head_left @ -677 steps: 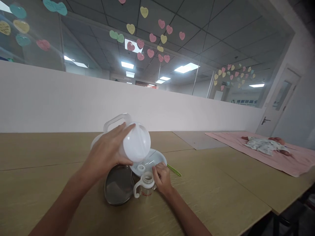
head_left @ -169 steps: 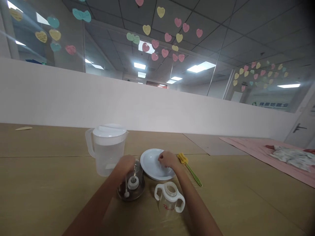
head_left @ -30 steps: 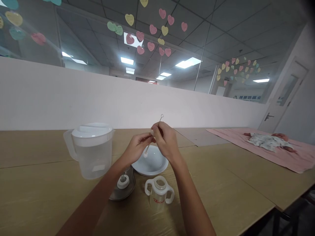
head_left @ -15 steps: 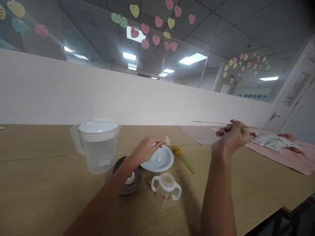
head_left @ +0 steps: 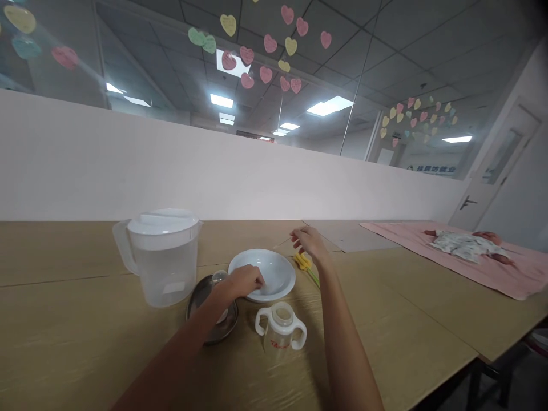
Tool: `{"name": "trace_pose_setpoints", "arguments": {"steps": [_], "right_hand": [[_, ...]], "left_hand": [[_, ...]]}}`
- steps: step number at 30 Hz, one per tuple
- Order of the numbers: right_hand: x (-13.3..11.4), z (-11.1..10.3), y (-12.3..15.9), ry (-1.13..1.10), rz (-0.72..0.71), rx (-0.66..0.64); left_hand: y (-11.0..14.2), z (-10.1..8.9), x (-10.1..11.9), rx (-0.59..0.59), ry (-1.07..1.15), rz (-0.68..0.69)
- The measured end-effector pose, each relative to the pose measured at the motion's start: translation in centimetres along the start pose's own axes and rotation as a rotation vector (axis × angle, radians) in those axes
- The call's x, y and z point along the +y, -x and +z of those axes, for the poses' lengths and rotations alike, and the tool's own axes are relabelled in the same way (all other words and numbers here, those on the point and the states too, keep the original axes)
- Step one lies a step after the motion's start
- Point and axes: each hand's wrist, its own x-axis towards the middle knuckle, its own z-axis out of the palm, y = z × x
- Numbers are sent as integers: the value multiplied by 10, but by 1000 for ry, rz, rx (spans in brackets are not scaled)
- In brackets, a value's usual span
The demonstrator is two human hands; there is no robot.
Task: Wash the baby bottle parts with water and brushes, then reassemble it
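My left hand (head_left: pixel 248 279) reaches low into the white bowl (head_left: pixel 278 271), fingers closed; a small whitish piece shows under them, its kind not clear. My right hand (head_left: pixel 307 240) hovers beyond the bowl with curled fingers, a faint thin rod (head_left: pixel 282 243) at its fingertips. Just below it lies a yellow sponge brush (head_left: pixel 303 262) with a green handle, partly behind my forearm. In front of the bowl stands a two-handled baby bottle (head_left: pixel 280 334) with white handles and no lid. A dark metal tray (head_left: pixel 233 325) under my left wrist holds a clear dome-shaped cap (head_left: pixel 220 277).
A lidded clear pitcher (head_left: pixel 165 274) stands at the left. Far right, a baby-like figure (head_left: pixel 460 244) in patterned clothes lies on a pink cloth (head_left: pixel 514 285). A white wall (head_left: pixel 240 182) with glass above it borders the table's back.
My left hand has lowered from above the bowl into it; the pale teat it held is no longer plainly visible. My right hand has swung left and toward the bowl with the thin rod.
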Motion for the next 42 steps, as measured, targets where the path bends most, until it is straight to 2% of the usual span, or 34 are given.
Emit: {"name": "trace_pose_setpoints", "arguments": {"steps": [2,5,8,10,12,16,20,21,22,25,29,32,35,38,40,42], "right_hand": [[4,5,-2,67,30,-111],[10,9,-4,85,67,-205],[15,10,-5,66,89,-227],[19,11,-6,59,104,-232],[22,11,-7,62,120,-234],[23,10,-6,124,152,-201],[-3,-1,7,205,108,-82],[-15,-5,14,208,72,-50],[-28,-10,24,184,-21,-43],[-68,-23,62,74,-253,-206],[-96,-29,105,245,-385,-412],[-97,-26,115,399,-386,-461],[-91,-21,110,455,-352,-487],[-84,-16,102,499,-316,-505],[-78,-11,96,555,-288,-502],[-72,-5,91,622,-295,-484]], "left_hand": [[-1,3,-4,-37,102,24],[-2,-3,-9,6,201,25],[-2,-17,-10,157,301,-2],[0,-29,-6,284,444,-38],[5,-43,0,351,630,-61],[20,-69,23,278,847,18],[36,-86,51,230,784,91],[39,-88,57,215,766,103],[41,-89,63,197,753,113],[46,-90,76,123,743,131],[49,-88,86,51,715,172],[48,-85,86,14,649,207],[47,-85,83,-36,553,223],[48,-87,75,-35,427,195],[49,-87,66,-38,302,92],[52,-84,53,-70,78,-96]]}}
